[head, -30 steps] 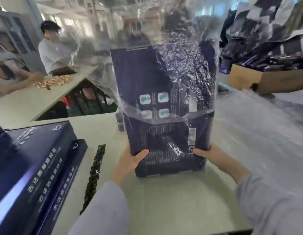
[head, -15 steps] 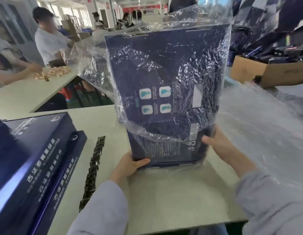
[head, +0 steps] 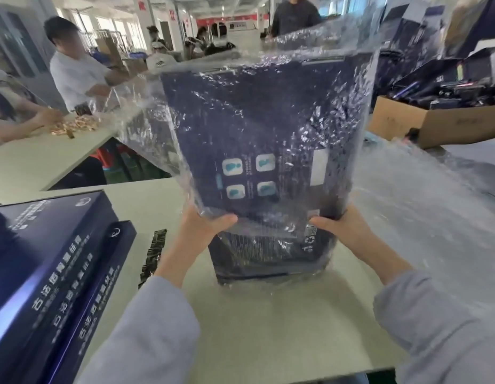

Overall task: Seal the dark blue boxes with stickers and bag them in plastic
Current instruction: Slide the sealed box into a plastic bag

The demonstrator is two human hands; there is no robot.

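A dark blue box stands upright on the table, its printed back towards me. A clear plastic bag covers it from the top down to near its lower edge. My left hand grips the box's lower left side through the bag. My right hand grips the lower right side the same way. Two more dark blue boxes lie stacked at the left. A strip of dark stickers lies on the table between that stack and my left arm.
A heap of clear plastic bags lies at the right. Behind it a cardboard carton holds dark boxes. People work at another table at the left back, with small gold items on it.
The bag has slid further down over the box, from halfway to near its base. Both hands have moved up the box's sides and now hold it through the plastic.
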